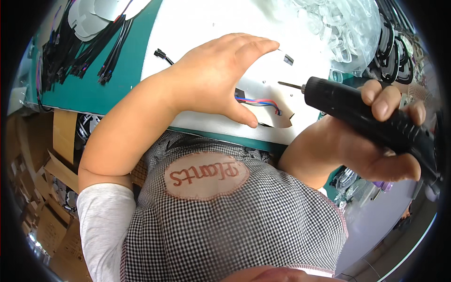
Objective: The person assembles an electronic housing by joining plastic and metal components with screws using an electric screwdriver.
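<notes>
**Bench station: powered screwdriver over white panel**

Item 1: black electric screwdriver (371,120), right of centre in the frame, lying slanted, bit pointing left toward the panel, tip just above it. Right hand (371,150) wrapped around the body, fingers clamped on the barrel.

Item 2: white panel (225,21), flat, filling the upper centre, with small slots and a cut-out at its near edge. Red, blue and black wires (263,102) run out near the cut-out. Left hand (221,77) rests on the panel, palm down, fingers together and extended, thumb spread toward the wires.

Item 3: small black connector (160,53) with lead, at the panel's left edge.

Surface: green mat (122,70) beneath the panel. Bundles of black cables (89,47) lie in the upper left; a bag of clear plastic parts (343,28) sits in the upper right.

Surroundings: cardboard boxes (51,221) stacked in the lower left, below the bench edge. Checked apron (235,221) with an oval patch fills the lower centre.
</notes>
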### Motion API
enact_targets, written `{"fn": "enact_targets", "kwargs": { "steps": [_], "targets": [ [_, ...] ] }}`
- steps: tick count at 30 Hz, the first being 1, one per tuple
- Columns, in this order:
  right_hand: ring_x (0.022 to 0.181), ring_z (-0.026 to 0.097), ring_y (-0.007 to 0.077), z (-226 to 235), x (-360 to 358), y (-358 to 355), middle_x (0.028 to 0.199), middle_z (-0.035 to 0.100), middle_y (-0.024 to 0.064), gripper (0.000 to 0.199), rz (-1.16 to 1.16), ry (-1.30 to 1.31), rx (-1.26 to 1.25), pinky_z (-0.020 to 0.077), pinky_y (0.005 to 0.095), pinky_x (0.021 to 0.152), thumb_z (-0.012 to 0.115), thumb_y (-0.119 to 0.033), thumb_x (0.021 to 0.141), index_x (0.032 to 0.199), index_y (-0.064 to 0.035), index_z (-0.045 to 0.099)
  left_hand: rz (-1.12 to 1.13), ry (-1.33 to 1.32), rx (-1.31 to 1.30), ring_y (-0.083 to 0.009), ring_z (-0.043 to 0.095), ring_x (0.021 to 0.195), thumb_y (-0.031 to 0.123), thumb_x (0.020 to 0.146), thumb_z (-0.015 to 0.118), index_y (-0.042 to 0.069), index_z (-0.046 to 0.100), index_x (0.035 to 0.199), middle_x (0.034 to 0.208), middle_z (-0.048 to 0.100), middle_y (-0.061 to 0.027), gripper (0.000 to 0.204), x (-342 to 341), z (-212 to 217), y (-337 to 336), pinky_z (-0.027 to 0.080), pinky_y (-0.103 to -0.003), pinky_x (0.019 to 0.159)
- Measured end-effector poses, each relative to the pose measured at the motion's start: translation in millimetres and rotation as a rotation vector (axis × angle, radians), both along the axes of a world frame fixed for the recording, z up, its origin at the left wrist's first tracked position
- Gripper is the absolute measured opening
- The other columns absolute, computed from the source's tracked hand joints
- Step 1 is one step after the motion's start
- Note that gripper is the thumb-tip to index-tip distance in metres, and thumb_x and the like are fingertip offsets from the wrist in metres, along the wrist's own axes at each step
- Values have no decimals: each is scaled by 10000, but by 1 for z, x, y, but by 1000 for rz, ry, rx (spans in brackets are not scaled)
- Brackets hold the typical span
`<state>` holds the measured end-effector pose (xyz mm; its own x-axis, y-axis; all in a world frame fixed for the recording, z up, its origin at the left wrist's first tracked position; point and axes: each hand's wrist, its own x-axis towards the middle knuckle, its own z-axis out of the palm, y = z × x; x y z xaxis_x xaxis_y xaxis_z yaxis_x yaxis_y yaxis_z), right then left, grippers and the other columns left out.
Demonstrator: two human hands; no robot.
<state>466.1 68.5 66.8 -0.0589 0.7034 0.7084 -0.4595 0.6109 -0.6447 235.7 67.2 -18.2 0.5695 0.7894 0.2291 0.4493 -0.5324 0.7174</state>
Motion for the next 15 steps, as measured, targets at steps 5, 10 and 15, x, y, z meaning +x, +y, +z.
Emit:
{"fn": "enact_targets", "kwargs": {
  "steps": [5,10,15],
  "targets": [
    [800,572,190,-4,18,-2,1144,591,44,688,181,-199,45,450,371,733,603,-744,838,1356,-294,561,20,-30,33,-376,479,1317,367,484,932,74,417,1465,1427,514,-164,1146,-2,-3,0,398,-451,1113],
    [793,593,184,-6,24,6,1122,597,45,747,220,-324,83,461,363,725,600,-783,808,1424,-374,490,37,-61,86,-339,512,1305,372,557,905,58,459,1427,1394,545,-173,1026,-2,-9,0,418,-436,1102],
    [815,610,179,-7,23,13,1125,599,43,774,258,-335,81,470,362,734,595,-783,815,1449,-365,447,40,-75,95,-338,519,1300,369,562,904,52,484,1409,1379,558,-173,997,-3,-9,-1,423,-435,1098]
  ]
}}
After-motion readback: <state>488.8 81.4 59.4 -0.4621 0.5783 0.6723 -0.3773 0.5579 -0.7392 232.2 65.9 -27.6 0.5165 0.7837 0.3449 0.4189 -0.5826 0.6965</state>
